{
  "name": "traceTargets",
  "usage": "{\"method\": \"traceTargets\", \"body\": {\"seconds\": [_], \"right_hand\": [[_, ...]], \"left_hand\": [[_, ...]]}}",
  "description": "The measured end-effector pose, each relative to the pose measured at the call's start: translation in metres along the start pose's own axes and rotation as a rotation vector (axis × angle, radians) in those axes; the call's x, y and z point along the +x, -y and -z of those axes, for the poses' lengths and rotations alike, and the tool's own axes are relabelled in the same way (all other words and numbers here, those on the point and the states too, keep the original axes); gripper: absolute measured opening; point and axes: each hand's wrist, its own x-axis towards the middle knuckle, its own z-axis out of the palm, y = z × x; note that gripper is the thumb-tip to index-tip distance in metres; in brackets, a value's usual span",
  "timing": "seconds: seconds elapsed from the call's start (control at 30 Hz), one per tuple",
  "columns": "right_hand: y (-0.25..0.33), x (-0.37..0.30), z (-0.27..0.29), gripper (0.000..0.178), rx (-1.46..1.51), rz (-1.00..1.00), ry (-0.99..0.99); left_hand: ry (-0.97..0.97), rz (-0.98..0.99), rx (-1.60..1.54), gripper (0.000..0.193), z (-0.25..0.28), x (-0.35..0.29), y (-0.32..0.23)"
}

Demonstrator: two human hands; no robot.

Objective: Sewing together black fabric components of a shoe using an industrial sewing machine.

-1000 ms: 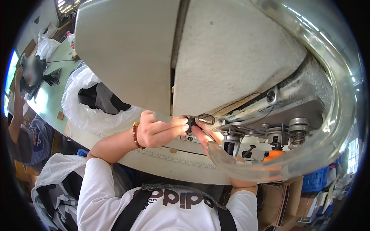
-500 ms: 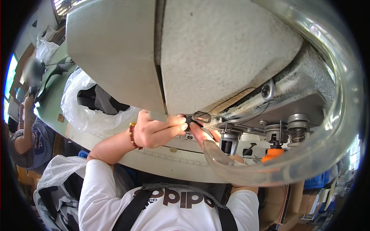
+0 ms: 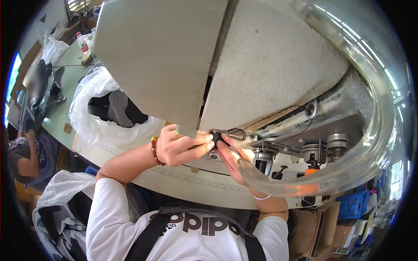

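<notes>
Rough pale paint coats the metal sewing machine [image 3: 278, 69] above the grip; a smooth, curved clear plastic guard [image 3: 383, 113] sweeps around on the right. To the left, a crinkled translucent bag [image 3: 80, 100] holds black and grey fabric [image 3: 117, 108]. Open room runs from the grip bodyward over the pale tabletop [image 3: 209, 187] to its edge. The left hand [image 3: 176, 145] pinches a small black piece [image 3: 217, 138], largely covered by fingers; the right hand [image 3: 233, 163] touches it, whether clamping I cannot tell.
</notes>
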Motion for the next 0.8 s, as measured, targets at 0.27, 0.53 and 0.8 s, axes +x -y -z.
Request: {"method": "traceTargets", "body": {"seconds": [0.27, 0.53, 0.8], "right_hand": [[0.003, 0.007, -0.002, 0.036, -0.079, 0.078, -0.110], [0.012, 0.009, 0.007, 0.033, -0.106, 0.041, -0.065], [0.008, 0.007, 0.017, 0.031, -0.080, 0.035, -0.050]], "left_hand": [[0.019, -0.021, -0.035, 0.018, 0.004, 0.002, 0.003], [0.052, -0.055, 0.060, 0.018, -0.009, -0.011, 0.005], [0.035, -0.034, 0.104, 0.016, 0.018, 0.022, -0.006]]}}
